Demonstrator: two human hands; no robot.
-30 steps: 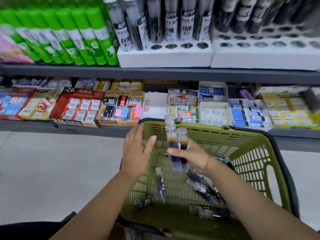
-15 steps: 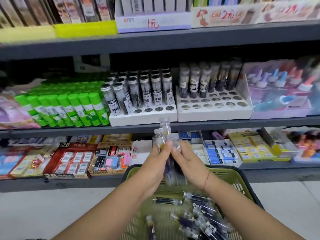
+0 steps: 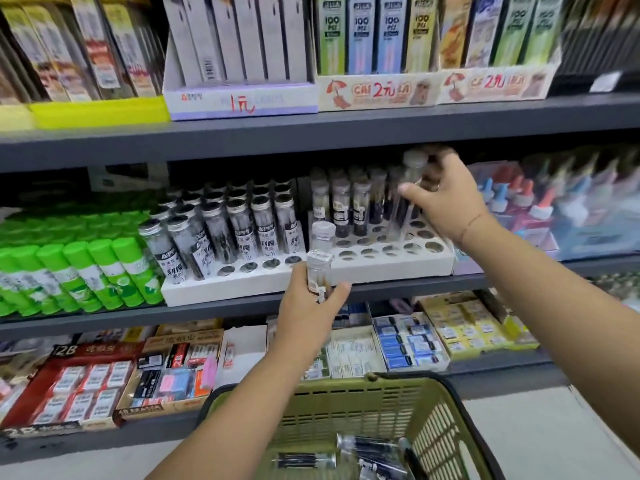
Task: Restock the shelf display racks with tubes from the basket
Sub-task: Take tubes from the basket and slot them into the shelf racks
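Up at the middle shelf (image 3: 207, 311), the right hand (image 3: 446, 199) pinches a clear tube (image 3: 403, 209) between thumb and fingers, almost upright, its foot at the holes of the right-hand white rack (image 3: 391, 263). The left hand (image 3: 311, 310), lower and nearer, grips two tubes (image 3: 319, 271) upright before that rack's front edge; more tubes (image 3: 367, 448) lie in the green basket (image 3: 346, 403) below.

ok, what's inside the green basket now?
A few clear tubes with dark contents lie loose on the basket floor. The left forearm covers its left side, and the frame edge cuts off the near part.
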